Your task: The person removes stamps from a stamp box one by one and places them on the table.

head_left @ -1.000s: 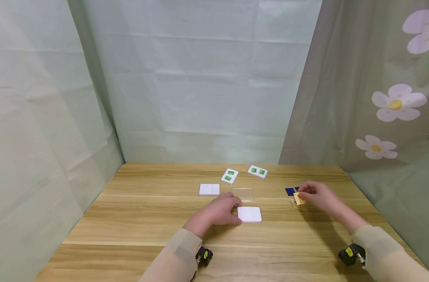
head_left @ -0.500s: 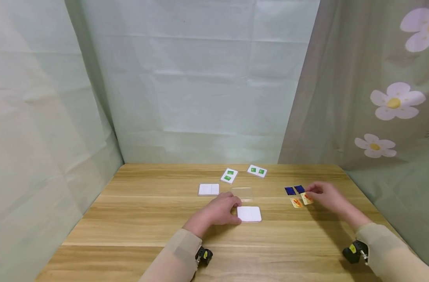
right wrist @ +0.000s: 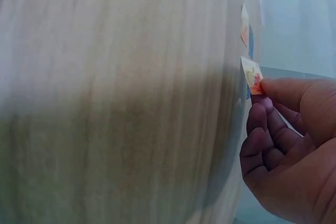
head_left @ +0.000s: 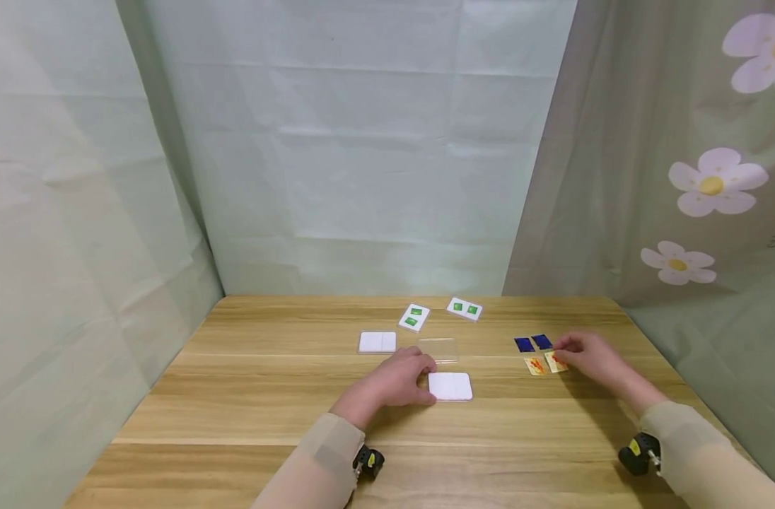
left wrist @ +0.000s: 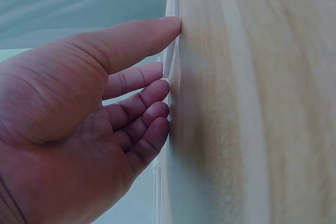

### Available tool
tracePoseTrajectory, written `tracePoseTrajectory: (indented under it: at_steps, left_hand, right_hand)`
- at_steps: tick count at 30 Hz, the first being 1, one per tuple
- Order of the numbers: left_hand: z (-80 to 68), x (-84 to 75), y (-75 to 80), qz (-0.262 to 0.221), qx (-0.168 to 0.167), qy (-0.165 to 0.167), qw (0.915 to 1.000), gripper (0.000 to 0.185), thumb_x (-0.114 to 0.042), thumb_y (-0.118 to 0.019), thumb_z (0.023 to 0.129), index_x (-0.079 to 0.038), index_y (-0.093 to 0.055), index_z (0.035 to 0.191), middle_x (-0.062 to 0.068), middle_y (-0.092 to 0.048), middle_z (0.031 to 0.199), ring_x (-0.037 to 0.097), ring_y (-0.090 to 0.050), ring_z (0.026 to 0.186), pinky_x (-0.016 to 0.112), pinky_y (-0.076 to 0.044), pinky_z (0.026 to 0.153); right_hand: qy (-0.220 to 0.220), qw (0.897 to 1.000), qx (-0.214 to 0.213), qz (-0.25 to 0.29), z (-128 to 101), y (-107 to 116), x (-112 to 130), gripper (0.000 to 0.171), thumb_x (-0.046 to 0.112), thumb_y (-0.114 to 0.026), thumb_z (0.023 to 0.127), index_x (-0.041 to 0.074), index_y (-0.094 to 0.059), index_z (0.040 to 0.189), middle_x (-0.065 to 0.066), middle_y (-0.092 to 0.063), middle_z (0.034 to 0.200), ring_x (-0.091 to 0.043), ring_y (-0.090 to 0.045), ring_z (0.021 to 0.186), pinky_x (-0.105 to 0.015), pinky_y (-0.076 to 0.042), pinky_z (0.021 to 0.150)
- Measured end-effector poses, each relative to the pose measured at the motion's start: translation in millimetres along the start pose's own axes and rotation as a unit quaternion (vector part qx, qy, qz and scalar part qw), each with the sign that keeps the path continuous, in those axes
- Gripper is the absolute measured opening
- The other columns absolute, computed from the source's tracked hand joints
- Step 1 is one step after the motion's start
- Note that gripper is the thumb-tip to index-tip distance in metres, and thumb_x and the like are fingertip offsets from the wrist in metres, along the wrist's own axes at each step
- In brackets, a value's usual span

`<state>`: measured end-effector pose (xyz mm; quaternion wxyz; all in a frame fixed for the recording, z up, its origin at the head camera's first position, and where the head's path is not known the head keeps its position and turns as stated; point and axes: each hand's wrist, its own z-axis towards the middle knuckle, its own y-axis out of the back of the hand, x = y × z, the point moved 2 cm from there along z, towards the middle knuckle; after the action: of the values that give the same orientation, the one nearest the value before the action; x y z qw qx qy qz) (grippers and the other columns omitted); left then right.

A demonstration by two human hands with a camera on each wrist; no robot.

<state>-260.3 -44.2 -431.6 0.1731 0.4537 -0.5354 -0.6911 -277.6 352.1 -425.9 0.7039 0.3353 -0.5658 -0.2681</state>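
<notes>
Pale green cloth backdrop all round, a flowered curtain (head_left: pixel 712 184) on the right, and a light wooden table (head_left: pixel 266 396) with a bunch of small cards and tiles scattered on it.

Starting at the fingers: the right hand (head_left: pixel 587 357) has its thumb and forefinger (right wrist: pixel 286 90) pinched on the edge of a little yellow card with a red mark (head_left: pixel 556 361). The wrist view shows that card's corner caught right at the fingertips, the other fingers curled loosely underneath. The card lies at about 9 o'clock from the hand, touching a second yellow card (head_left: pixel 535 365) on its left. Two dark blue cards (head_left: pixel 532 343) sit just beyond those, at roughly 11 o'clock from the hand.

Handling guess: the card looks paper-thin, basically weightless and bendy, lying flat on the wood, so it's hard to get under. I'd nip it by a corner or edge with the fingertips, or slide it. It'd crease easily.

The left hand (head_left: pixel 397 378) lies palm down with relaxed, nearly straight fingers (left wrist: pixel 142 98), tips touching the left edge of a white square tile (head_left: pixel 450 387) at its 3 o'clock. That tile looks stiff, smooth and slightly thick, probably slippery on the wood.

Further out: a clear plastic piece (head_left: pixel 438 349) just beyond the tile, another white tile (head_left: pixel 377 342) at 11 o'clock from the left hand, and two white tiles with green marks (head_left: pixel 415 317) (head_left: pixel 465 309) toward the far edge.

Containers: none that I can see, unless the clear piece is a lid or shallow tray. Can't tell, and nothing shows in it.
</notes>
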Motion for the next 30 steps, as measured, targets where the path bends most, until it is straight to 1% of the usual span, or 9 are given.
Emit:
tracePoseTrajectory:
  at_steps: [7,21,30]
  left_hand:
    - [0.5,0.3,-0.7,0.004,-0.001,-0.003,1.0000,0.048,-0.028,-0.095,0.090,-0.009,-0.075,0.129,0.000,-0.064,0.116,0.014,-0.053,0.105,0.032,-0.051,0.099]
    - [0.1,0.9,-0.7,0.003,0.002,0.001,1.0000,0.049,-0.029,-0.095,0.090,-0.009,-0.075,0.130,0.000,-0.064,0.116,0.014,-0.053,0.104,0.032,-0.051,0.099]
    - [0.8,1.2,-0.7,0.004,0.001,0.000,1.0000,0.050,-0.029,-0.095,0.090,-0.008,-0.075,0.130,0.000,-0.065,0.117,0.014,-0.053,0.104,0.032,-0.051,0.099]
  right_hand:
    - [-0.008,1.000,-0.004,-0.009,1.6,-4.4,-3.1,0.012,0.004,-0.076,0.102,-0.006,-0.074,0.107,-0.013,-0.075,0.101,-0.020,-0.064,0.090,-0.032,-0.053,0.075]
    - [-0.017,0.999,-0.003,-0.029,5.4,-8.9,-7.2,0.008,0.002,-0.073,0.102,-0.005,-0.073,0.106,-0.015,-0.075,0.102,-0.026,-0.067,0.094,-0.042,-0.055,0.081]
    - [-0.025,0.999,-0.002,-0.031,7.2,-9.5,-7.9,0.008,0.002,-0.072,0.103,-0.005,-0.073,0.106,-0.016,-0.074,0.102,-0.027,-0.066,0.093,-0.042,-0.054,0.080]
